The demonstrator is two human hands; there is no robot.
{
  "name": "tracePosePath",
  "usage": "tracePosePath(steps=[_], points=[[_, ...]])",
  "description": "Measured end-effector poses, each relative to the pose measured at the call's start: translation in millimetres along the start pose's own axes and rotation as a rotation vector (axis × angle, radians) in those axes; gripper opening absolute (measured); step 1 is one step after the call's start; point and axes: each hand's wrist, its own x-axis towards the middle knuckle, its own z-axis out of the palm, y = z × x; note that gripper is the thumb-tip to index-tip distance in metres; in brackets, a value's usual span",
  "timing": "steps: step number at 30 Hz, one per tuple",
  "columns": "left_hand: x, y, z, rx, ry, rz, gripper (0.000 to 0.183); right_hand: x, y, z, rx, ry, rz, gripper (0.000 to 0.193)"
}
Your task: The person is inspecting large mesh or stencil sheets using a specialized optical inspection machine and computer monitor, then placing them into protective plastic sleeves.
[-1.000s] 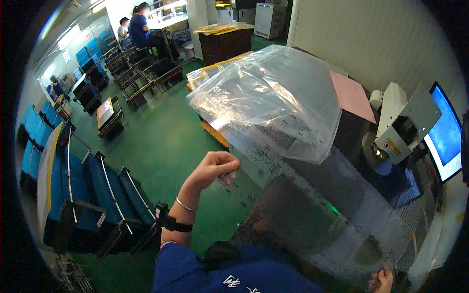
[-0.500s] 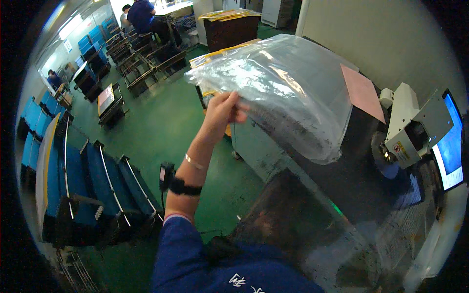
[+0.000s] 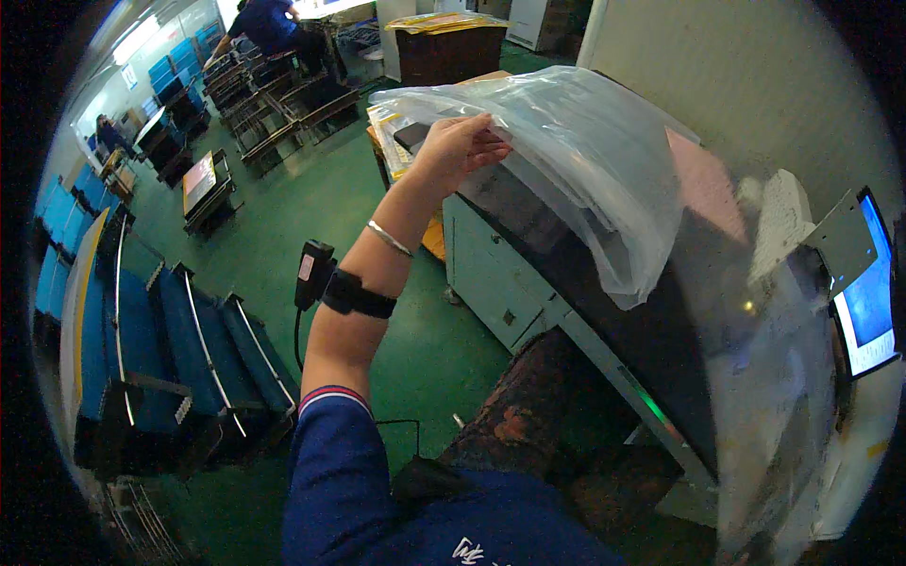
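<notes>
Several clear plastic sheets (image 3: 613, 123) lie in a loose, glossy pile over the far end of a long table (image 3: 651, 340), their near edge lifted into a soft, wrinkled curve and one corner drooping over the dark, smooth tabletop. Another clear sheet (image 3: 774, 424), thin and hazy, hangs on the right, veiling part of a pale machine (image 3: 781, 212) and a flat pink sheet (image 3: 705, 184). The left hand (image 3: 464, 149) is mostly closed at the pile's raised left edge, pinching the film near the index finger while the other fingers curl loosely below, slightly apart. A smooth, silvery bangle (image 3: 390, 238) circles that wrist, with a black fabric strap (image 3: 360, 297) farther up the forearm. As for the right hand, it is out of view, so its grip cannot be told. Under the tabletop stands a pale green metal cabinet (image 3: 477, 269), its flat fronts shut and its contents hidden. Beyond it, a dark brown box (image 3: 448, 57) bears a stack of yellow-edged sheets (image 3: 448, 21); its inside cannot be seen. Blue slanted racks (image 3: 179, 349) with shiny metal rods stand on the left.
</notes>
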Motion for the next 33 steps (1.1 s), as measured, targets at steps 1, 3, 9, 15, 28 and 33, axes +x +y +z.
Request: tracePosePath(steps=[1,3,9,15,28,33], points=[[0.3,0.3,-3.9,-0.015,-0.011,-0.009,0.027,4.3,6.0,-12.9,0.109,-0.027,-0.014,0.035],[1.6,-3.0,-11.0,-0.028,-0.034,-0.021,0.026,10.4,15.3,-36.7,0.477,-0.174,-0.012,0.034],[-10.5,-40.8,-28.0,0.453,0.255,0.139,0.027,8.5,-17.0,47.7,-0.035,0.023,-0.085,0.033],[-148.6,-48.1,29.4,0.202,-0.190,0.156,0.050,22.1,-8.8,130.5,0.406,-0.457,-0.099,0.053],[-205.2,-39.7,92.3,0.127,0.127,0.109,0.026,1.9,7.0,172.2,-0.241,-0.023,-0.245,0.040],[-190.4,-67.8,86.2,0.300,0.211,0.089,0.020,-18.6,-15.6,192.7,-0.591,-0.150,-0.450,0.048]])
